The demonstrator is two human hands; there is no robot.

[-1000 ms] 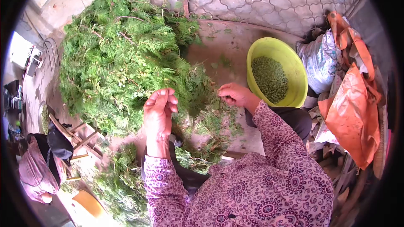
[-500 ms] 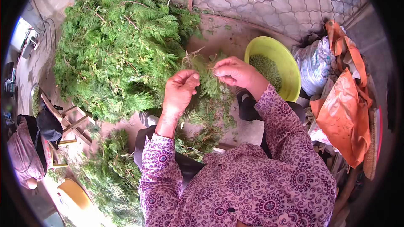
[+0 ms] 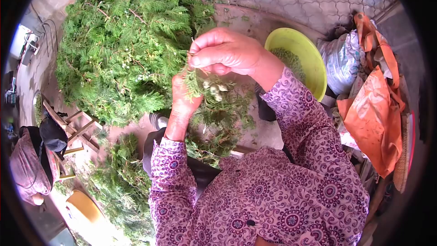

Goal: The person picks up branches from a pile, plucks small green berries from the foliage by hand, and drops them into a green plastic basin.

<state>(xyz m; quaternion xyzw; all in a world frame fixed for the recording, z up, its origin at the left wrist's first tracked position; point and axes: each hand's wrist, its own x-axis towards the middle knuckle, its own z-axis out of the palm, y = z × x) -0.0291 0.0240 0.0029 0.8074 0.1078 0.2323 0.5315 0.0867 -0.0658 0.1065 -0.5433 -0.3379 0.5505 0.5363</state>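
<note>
My right hand [image 3: 230,52] is closed in a pinch on the thin stem of a conifer sprig [image 3: 193,82]. The sprig bears flat green leaves and pale cones, and hangs under my right hand, across my left. My left hand [image 3: 183,98] is just below and nearly touching; it is closed, but its fingertips are mostly hidden behind the right hand and the sprig. A large heap of cut conifer branches [image 3: 120,59] lies beyond and to the left. On the right, a yellow-green basin [image 3: 315,70] holds many small green cones [image 3: 289,61].
More branches [image 3: 123,191] lie on the floor at lower left, near a wooden stool [image 3: 82,132] and a yellow container [image 3: 84,205]. Another person [image 3: 29,164] is at the left edge. A white sack [image 3: 339,64] and orange sacking [image 3: 375,118] stand at right. Wire mesh [image 3: 291,0] lines the back.
My right hand has moved left and nearer the camera, over my left hand, so the two now meet. The sprig shows more clearly between them. The basin stays in place.
</note>
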